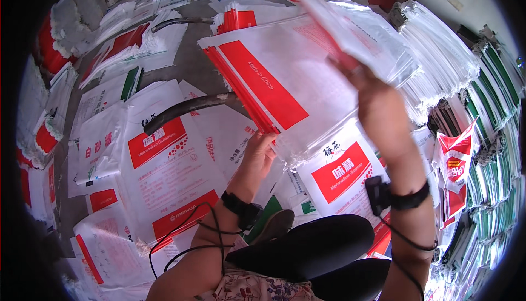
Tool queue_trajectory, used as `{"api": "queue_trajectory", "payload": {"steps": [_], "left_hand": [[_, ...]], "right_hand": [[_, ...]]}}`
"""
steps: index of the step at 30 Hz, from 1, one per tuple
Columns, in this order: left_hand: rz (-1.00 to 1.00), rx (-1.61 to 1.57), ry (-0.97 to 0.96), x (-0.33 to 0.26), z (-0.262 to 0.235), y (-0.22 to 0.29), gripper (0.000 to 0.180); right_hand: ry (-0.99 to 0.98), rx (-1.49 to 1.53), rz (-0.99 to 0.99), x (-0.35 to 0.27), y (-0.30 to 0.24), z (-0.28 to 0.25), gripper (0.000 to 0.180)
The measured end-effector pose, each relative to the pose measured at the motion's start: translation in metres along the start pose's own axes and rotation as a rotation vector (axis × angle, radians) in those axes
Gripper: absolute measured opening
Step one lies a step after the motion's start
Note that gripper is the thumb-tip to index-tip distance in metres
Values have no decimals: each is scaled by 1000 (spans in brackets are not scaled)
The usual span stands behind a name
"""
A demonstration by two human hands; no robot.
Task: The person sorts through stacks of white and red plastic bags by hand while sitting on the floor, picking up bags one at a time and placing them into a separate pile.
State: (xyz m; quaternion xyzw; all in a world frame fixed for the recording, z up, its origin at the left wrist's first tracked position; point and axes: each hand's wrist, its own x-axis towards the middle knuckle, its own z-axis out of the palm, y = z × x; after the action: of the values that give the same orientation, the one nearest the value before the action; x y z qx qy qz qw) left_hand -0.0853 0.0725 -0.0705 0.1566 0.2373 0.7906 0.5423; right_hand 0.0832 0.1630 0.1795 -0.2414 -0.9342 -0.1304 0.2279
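- Head view: the left hand (258,153) rests with fingers spread flat against the near edge of a stack of white-and-red woven sacks (274,81), not closed on it
- The right hand (375,101) is raised, fingers pinched on one white sack (350,27) lifted off the stack
- Loose printed sacks (159,164) cover the floor; bundled sacks (444,65) stand at the right

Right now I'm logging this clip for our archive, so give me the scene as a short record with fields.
Setting: floor covered with white and red woven sacks
Left hand: rests on the near edge of a flat sack stack
Right hand: raised, gripping one lifted sack
Wrists: black bands with cables
Right side: piled sack bundles, some green-edged
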Motion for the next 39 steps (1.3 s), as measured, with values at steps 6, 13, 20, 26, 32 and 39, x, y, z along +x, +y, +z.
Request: {"api": "queue_trajectory", "payload": {"steps": [6, 13, 20, 26, 32, 39], "left_hand": [[1, 40, 7, 8, 7, -10, 35], [-18, 57, 62, 3, 13, -9, 45], [28, 41, 60, 3, 11, -11, 47], [2, 1, -8, 1, 24, -8, 43], [-32, 37, 49, 4, 6, -3, 41], [10, 107, 74, 17, 1, -16, 46]], "right_hand": [[-201, 244, -71, -59, -27, 112, 35], [-338, 318, 143, -56, -41, 129, 26], [-312, 250, 36, -51, -41, 136, 42], [-296, 49, 72, -28, 23, 123, 49], [147, -102, -19, 4, 9, -3, 70], [-167, -44, -173, -63, -26, 118, 46]]}}
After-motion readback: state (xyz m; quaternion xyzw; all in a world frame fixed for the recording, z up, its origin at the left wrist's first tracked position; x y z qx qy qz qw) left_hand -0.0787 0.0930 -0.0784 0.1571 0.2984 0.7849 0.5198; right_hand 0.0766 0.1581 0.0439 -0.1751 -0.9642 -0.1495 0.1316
